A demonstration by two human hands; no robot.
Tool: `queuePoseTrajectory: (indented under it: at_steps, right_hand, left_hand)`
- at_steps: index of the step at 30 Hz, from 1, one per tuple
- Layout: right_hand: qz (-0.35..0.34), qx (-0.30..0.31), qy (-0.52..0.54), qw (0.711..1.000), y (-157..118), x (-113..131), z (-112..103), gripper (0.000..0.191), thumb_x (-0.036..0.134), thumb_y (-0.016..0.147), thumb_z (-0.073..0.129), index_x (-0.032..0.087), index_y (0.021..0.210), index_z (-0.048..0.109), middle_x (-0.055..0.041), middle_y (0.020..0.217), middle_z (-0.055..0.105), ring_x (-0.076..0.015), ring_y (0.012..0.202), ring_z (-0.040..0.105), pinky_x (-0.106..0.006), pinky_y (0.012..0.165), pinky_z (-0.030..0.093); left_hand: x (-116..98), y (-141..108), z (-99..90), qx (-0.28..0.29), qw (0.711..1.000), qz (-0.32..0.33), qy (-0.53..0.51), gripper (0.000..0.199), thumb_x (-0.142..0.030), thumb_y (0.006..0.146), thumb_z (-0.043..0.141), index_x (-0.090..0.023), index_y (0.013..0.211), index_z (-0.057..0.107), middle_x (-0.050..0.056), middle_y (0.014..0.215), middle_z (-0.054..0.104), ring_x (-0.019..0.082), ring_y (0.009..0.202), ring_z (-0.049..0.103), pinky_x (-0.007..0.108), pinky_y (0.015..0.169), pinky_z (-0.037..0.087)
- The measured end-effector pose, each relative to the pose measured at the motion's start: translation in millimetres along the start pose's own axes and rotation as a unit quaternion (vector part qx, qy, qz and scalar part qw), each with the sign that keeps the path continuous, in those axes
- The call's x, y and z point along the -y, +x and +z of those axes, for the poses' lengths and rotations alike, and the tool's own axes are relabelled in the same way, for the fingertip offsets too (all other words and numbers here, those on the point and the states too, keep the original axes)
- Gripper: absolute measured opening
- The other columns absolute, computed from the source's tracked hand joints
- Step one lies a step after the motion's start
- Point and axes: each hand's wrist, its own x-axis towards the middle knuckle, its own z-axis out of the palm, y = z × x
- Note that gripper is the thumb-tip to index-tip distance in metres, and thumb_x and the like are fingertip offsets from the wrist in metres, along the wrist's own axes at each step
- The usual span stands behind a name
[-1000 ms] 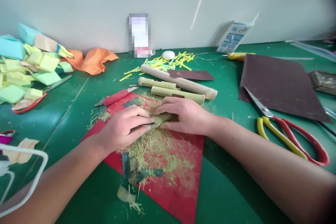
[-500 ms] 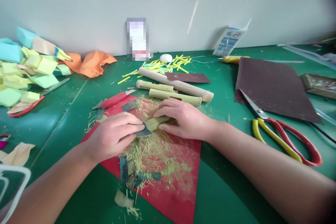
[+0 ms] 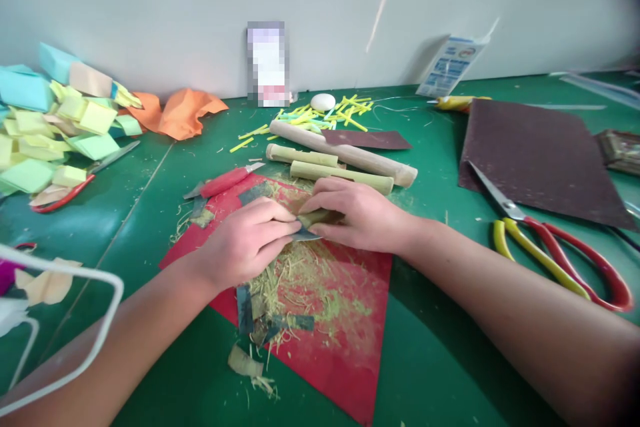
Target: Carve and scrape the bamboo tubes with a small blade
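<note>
A white frame (image 3: 109,323) crosses over my left forearm at the near left of the green bench (image 3: 165,380). The near corner of the red sheet (image 3: 345,380) points towards me; dark scraps (image 3: 245,310) lie along its near left edge, and shavings (image 3: 300,280) cover its middle.

Above those shavings my hands almost meet. My left hand (image 3: 250,240) has its fingers closed on a small dark strip (image 3: 306,235), which lies against the near end of a bamboo piece (image 3: 320,216). My right hand (image 3: 357,213) grips that piece between curled fingers and thumb, over the far half of the sheet; most of it is hidden. To my right, the scissors (image 3: 513,211) lie open, blade tip on the near left edge of a brown sheet (image 3: 535,160).

The knife (image 3: 227,181) rests at the red sheet's far left corner. Beyond its far edge are two bamboo tubes (image 3: 345,175), then a pale stick (image 3: 345,149) with a brown strip (image 3: 367,139) touching it. Folded papers (image 3: 97,118) are heaped towards the bench's far left corner, beside orange paper (image 3: 185,113). Near the far edge lie cut straws (image 3: 354,121) with a white egg-shaped thing (image 3: 323,103), and a packet (image 3: 453,67) leans on the wall (image 3: 320,0).
</note>
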Motion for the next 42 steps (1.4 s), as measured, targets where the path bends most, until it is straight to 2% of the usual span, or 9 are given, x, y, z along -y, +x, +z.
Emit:
queuePoseTrajectory:
  at_steps: [6, 11, 16, 21, 27, 32, 38, 42]
  right_hand:
    - [0.004, 0.015, 0.005, 1.000, 0, -1, -1, 0.023, 0.029, 0.084, 0.063, 0.020, 0.105, 0.068, -0.0059, 0.098, 0.061, -0.0194, 0.092, 0.058, -0.032, 0.080, 0.045]
    - [0.001, 0.004, 0.000, 1.000, 0, -1, -1, 0.021, 0.026, 0.084, 0.063, 0.021, 0.103, 0.068, -0.0046, 0.095, 0.061, -0.0188, 0.089, 0.058, -0.031, 0.077, 0.045]
    - [0.006, 0.014, 0.009, 1.000, 1, 0, -2, 0.022, 0.025, 0.083, 0.063, 0.020, 0.104, 0.068, -0.0057, 0.097, 0.061, -0.0194, 0.091, 0.059, -0.032, 0.078, 0.045]
    - [0.002, 0.009, 0.001, 1.000, 1, -2, 0, 0.022, 0.026, 0.083, 0.063, 0.021, 0.104, 0.068, -0.0048, 0.096, 0.061, -0.0193, 0.090, 0.058, -0.032, 0.078, 0.044]
    - [0.003, 0.017, 0.008, 1.000, 1, -1, -1, 0.021, 0.027, 0.084, 0.063, 0.021, 0.104, 0.068, -0.0051, 0.096, 0.061, -0.0191, 0.090, 0.059, -0.031, 0.077, 0.045]
    - [0.000, 0.007, 0.002, 1.000, 2, -3, 0, 0.020, 0.027, 0.084, 0.063, 0.021, 0.102, 0.068, -0.0046, 0.095, 0.061, -0.0191, 0.091, 0.058, -0.032, 0.078, 0.045]
    - [0.002, 0.017, 0.006, 1.000, 0, -2, -1, 0.022, 0.030, 0.084, 0.064, 0.022, 0.103, 0.068, -0.0052, 0.098, 0.062, -0.0195, 0.091, 0.059, -0.032, 0.078, 0.045]
    - [0.001, 0.013, 0.001, 1.000, 0, -2, -1, 0.021, 0.030, 0.084, 0.063, 0.022, 0.102, 0.068, -0.0047, 0.095, 0.062, -0.0194, 0.091, 0.059, -0.032, 0.078, 0.045]
  left_hand:
    - [-2, -9, -5.9, 0.042, 0.999, -0.005, 0.023, 0.028, -0.008, 0.090, 0.052, -0.015, 0.115, 0.064, 0.010, 0.109, 0.067, 0.020, 0.105, 0.060, 0.037, 0.093, 0.053]
    - [1, -3, -0.2, -0.005, 1.000, 0.009, 0.007, 0.023, -0.012, 0.091, 0.054, -0.016, 0.111, 0.065, 0.009, 0.104, 0.068, 0.019, 0.099, 0.062, 0.037, 0.089, 0.055]
    - [1, -10, -5.7, 0.028, 0.999, -0.006, 0.022, 0.027, -0.011, 0.091, 0.052, -0.017, 0.115, 0.064, 0.011, 0.108, 0.068, 0.020, 0.103, 0.062, 0.038, 0.090, 0.055]
    - [2, -4, 0.7, -0.014, 1.000, 0.006, 0.008, 0.023, -0.011, 0.090, 0.055, -0.016, 0.110, 0.065, 0.010, 0.103, 0.068, 0.019, 0.098, 0.062, 0.037, 0.088, 0.055]
    - [2, -12, -5.0, 0.021, 1.000, -0.003, 0.010, 0.029, -0.007, 0.089, 0.055, -0.014, 0.115, 0.063, 0.012, 0.108, 0.067, 0.020, 0.102, 0.060, 0.039, 0.090, 0.053]
    - [2, -3, 2.0, -0.020, 1.000, 0.009, -0.002, 0.022, -0.010, 0.089, 0.056, -0.015, 0.109, 0.066, 0.010, 0.102, 0.068, 0.019, 0.098, 0.063, 0.037, 0.087, 0.055]
    - [-1, -9, -3.9, 0.018, 1.000, -0.017, 0.005, 0.028, -0.009, 0.090, 0.053, -0.018, 0.114, 0.064, 0.010, 0.107, 0.068, 0.020, 0.100, 0.063, 0.038, 0.088, 0.054]
    - [-1, -5, -0.9, -0.011, 1.000, 0.001, -0.002, 0.022, -0.011, 0.090, 0.055, -0.016, 0.108, 0.066, 0.010, 0.102, 0.069, 0.019, 0.097, 0.064, 0.037, 0.087, 0.055]
